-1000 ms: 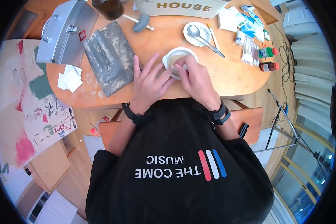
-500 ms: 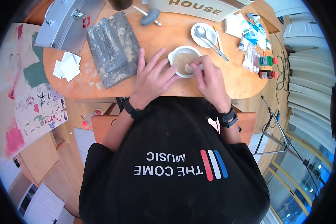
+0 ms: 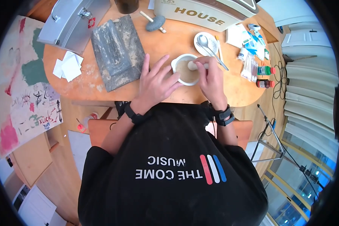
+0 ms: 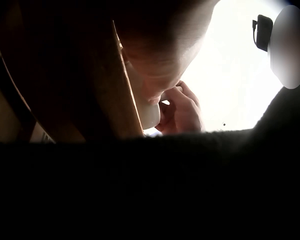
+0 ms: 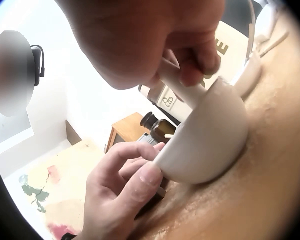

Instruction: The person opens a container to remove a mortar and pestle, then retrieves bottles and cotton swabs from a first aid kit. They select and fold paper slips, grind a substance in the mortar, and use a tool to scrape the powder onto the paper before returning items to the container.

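Observation:
A white mortar (image 5: pixel 205 140) with light brown powder (image 3: pixel 185 73) in it stands near the table's front edge. My right hand (image 3: pixel 213 77) grips a white pestle (image 3: pixel 193 66), its head in the mortar by the far right part of the rim. In the right wrist view the fingers curl round the pestle's handle above the bowl. My left hand (image 3: pixel 156 83) holds the mortar's left side between thumb and index finger, while its other fingers spread away. The left wrist view is mostly dark, with the mortar (image 4: pixel 149 114) partly hidden behind the left hand.
Left of the hands lies a dusty grey stone slab (image 3: pixel 118 52), with white paper pieces (image 3: pixel 69 67) and a silver case (image 3: pixel 69 26) beyond. Behind are a stone roller (image 3: pixel 155 23), a saucer (image 3: pixel 199 46) with a spoon, and a HOUSE box (image 3: pixel 199 15). Small bottles (image 3: pixel 265 70) stand right.
The pestle has moved round inside the mortar, from the near right toward the far right. More powder shows than one second ago, when the right hand covered it. The left hand stays at the mortar.

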The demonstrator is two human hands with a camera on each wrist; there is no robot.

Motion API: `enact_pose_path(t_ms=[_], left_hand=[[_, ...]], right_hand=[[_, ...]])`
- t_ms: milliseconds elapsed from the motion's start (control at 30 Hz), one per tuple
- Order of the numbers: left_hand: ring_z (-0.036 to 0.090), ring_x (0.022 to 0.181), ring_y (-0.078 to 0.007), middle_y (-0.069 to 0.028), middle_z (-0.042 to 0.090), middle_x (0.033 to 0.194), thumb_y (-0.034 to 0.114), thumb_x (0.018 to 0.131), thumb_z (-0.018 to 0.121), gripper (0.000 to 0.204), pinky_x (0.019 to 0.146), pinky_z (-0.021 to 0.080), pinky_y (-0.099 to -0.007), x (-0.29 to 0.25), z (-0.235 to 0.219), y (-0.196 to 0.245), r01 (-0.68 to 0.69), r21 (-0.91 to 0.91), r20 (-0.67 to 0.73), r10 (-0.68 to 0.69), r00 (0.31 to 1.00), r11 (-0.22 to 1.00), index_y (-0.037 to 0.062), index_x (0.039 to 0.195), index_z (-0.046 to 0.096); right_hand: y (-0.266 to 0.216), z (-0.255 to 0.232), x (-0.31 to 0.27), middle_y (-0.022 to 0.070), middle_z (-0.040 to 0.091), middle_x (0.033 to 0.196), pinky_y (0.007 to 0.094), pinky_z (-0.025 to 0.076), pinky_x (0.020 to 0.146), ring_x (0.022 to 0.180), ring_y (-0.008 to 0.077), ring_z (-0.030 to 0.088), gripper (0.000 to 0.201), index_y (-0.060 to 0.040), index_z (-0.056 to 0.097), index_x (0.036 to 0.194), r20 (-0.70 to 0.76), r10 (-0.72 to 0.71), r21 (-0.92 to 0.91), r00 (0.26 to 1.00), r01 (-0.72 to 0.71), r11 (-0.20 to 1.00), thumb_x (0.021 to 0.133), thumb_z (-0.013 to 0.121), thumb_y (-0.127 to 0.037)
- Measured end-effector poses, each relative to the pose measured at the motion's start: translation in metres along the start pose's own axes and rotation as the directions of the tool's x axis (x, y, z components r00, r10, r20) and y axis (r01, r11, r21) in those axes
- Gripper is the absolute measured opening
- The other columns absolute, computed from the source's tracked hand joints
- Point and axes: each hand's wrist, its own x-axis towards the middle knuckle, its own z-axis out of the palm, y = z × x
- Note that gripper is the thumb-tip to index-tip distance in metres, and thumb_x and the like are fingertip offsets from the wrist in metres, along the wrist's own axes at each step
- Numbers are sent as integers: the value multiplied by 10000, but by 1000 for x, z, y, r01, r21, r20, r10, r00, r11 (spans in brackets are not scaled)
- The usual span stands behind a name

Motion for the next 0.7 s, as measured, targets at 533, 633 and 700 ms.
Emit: enact_pose_path(t_ms=[533,633,700], left_hand=[[548,1351,-288,-26,675,1047,401,859,780,275,1198,193,-685,-2,-1,2,3,-2,7,-3,1000,1000,205,1042,718],[549,1350,-288,-28,679,1054,398,860,780,289,1201,191,-681,0,-2,2,10,-5,5,-10,1000,1000,211,1074,724],[549,1350,-287,-28,683,1055,397,860,780,300,1206,187,-676,-2,-2,3,13,-5,5,-13,1000,1000,214,1091,727]], right_hand=[[-11,9,-13,179,692,840,413,544,611,701,376,694,84,-15,584,1010,62,-35,41,997,33,999,965,650,-39],[-11,18,-10,181,692,852,417,545,617,717,379,696,85,-17,582,1008,-8,-108,19,994,108,994,965,651,-41],[-17,14,-9,185,693,867,423,547,626,732,382,699,85,-17,583,1014,-18,-29,70,999,30,997,966,649,-42]])
